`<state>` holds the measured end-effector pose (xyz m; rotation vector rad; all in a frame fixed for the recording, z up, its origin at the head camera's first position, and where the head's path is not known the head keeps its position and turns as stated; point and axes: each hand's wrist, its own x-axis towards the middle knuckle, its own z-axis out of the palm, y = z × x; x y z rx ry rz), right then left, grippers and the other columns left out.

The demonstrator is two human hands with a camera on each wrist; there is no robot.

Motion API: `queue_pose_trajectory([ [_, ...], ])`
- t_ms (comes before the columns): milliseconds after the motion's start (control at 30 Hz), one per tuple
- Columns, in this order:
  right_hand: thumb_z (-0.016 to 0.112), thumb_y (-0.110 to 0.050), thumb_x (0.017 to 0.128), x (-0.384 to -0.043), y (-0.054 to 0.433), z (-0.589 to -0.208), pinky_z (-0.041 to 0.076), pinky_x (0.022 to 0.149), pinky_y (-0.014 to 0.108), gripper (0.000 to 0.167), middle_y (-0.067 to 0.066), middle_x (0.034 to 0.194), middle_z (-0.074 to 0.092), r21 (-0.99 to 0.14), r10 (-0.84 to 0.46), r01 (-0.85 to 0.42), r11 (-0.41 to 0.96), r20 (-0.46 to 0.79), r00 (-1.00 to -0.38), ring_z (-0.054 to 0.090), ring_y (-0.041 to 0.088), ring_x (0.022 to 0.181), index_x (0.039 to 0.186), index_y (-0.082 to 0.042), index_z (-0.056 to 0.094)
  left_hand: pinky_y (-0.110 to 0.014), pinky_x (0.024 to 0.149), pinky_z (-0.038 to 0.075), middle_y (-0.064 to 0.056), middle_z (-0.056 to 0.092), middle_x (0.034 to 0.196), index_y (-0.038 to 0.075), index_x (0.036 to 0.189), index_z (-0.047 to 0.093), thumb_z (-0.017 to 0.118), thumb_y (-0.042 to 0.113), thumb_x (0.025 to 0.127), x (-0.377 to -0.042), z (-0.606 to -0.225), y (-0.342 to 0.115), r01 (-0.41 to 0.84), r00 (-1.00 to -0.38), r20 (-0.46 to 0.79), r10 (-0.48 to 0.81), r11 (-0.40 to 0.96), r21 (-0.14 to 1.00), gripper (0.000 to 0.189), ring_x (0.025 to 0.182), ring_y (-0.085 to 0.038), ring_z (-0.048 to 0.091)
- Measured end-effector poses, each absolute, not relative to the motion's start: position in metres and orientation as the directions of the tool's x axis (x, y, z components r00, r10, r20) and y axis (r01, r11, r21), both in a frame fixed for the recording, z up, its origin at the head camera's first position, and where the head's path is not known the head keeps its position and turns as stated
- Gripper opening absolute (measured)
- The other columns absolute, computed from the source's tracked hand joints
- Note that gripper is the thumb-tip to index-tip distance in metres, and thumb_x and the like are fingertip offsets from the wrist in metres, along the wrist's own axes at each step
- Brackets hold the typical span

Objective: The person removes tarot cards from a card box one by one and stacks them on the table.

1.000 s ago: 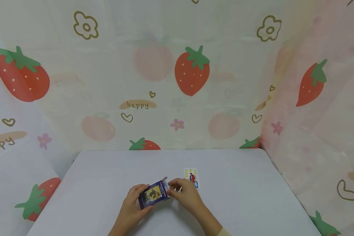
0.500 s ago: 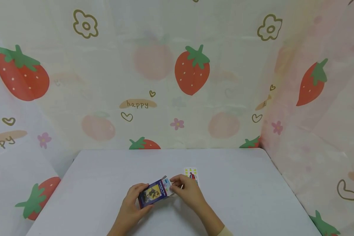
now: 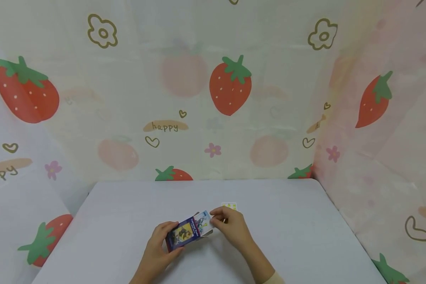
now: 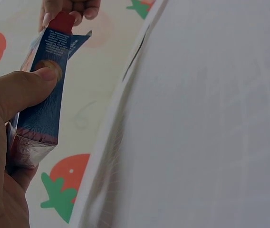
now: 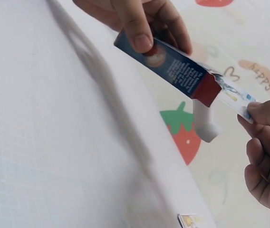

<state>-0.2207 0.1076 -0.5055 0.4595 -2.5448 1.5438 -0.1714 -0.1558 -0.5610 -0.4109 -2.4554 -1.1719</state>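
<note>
My left hand grips a dark blue card box with a yellow picture on its front, tilted up toward the right. In the left wrist view the thumb presses the printed narrow side of the box, and its end flaps stand open. A picture card sticks partly out of that open end. My right hand pinches the card's outer edge between thumb and finger; the right wrist view shows the same card slanting from the box to the thumb.
Another card with yellow marks lies on the white table, mostly hidden behind my right hand. A strawberry-patterned cloth hangs behind the table and along both sides.
My right hand has moved right, drawing the card farther out of the box, and now covers more of the card on the table. The left hand and box stay nearly still.
</note>
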Motion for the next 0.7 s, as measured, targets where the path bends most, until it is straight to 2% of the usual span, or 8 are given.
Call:
queue_pose_trajectory([
  [500, 0.077, -0.011, 0.09, -0.222, 0.118, -0.496, 0.05, 0.063, 0.022, 0.012, -0.007, 0.084, 0.07, -0.86, -0.144, -0.286, 0.422, 0.248, -0.958, 0.06, 0.013, 0.075, 0.101, -0.016, 0.075, -0.045, 0.104, 0.052, 0.002, 0.057, 0.136, 0.013, 0.139, 0.061, 0.097, 0.015, 0.069, -0.17, -0.559, -0.155, 0.4, -0.894, 0.439, 0.09, 0.604, 0.689, 0.079, 0.125, -0.015, 0.054],
  [700, 0.077, -0.012, 0.091, -0.225, 0.124, -0.494, 0.05, 0.059, 0.022, 0.012, -0.005, 0.085, 0.07, -0.87, -0.125, -0.269, 0.413, 0.239, -0.963, 0.058, 0.015, 0.073, 0.101, -0.017, 0.076, -0.036, 0.105, 0.05, 0.003, 0.057, 0.136, 0.014, 0.139, 0.06, 0.097, 0.015, 0.069, -0.171, -0.56, -0.156, 0.407, -0.89, 0.447, 0.092, 0.603, 0.686, 0.079, 0.125, -0.014, 0.054],
])
